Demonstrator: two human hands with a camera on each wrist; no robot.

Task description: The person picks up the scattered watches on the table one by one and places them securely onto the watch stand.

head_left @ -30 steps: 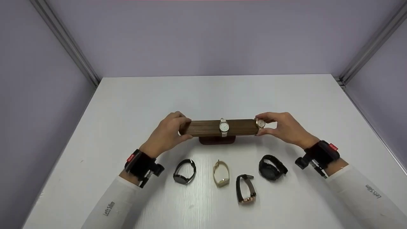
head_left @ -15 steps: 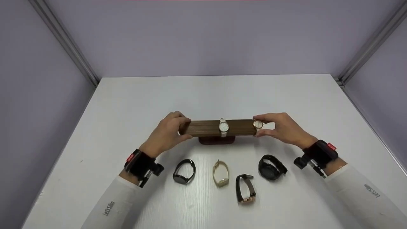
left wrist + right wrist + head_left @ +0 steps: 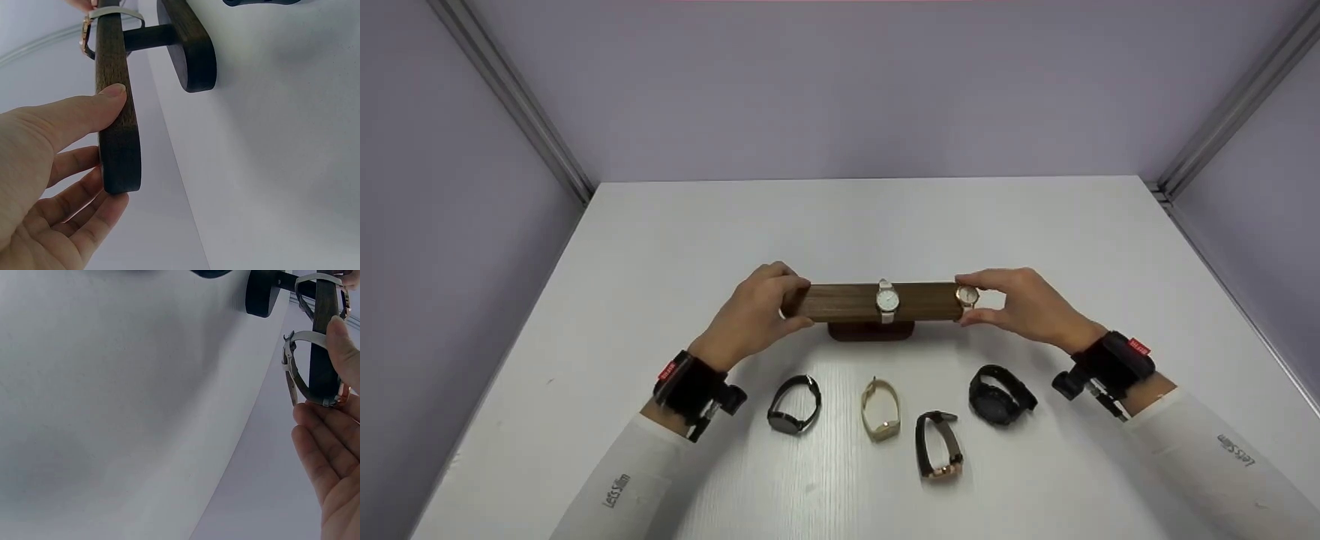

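Nearest on the table (image 3: 660, 247) lie four loose watches. Beyond them, the right hand (image 3: 1024, 307) pinches a small gold watch (image 3: 967, 296) onto the wooden bar's (image 3: 847, 301) right end, which calls for sliding it level along the bar while bracing. The left hand (image 3: 754, 319) grips the bar's left end, thumb in front, fingers curled behind.

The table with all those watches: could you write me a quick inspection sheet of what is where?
Surface: white table, bare at the back.
Job's things: wooden watch stand on a dark base; white-strap watch round the middle of its bar; rose-gold watch at the bar's right end.
Clutter: four watches lie in front: black round watch, gold watch, black-and-rose-gold watch, chunky black watch.
Grippers: left hand grips the bar's left end; right hand pinches the rose-gold watch.
Cables: nothing seen.
Surroundings: plain lilac walls, metal corner rails.
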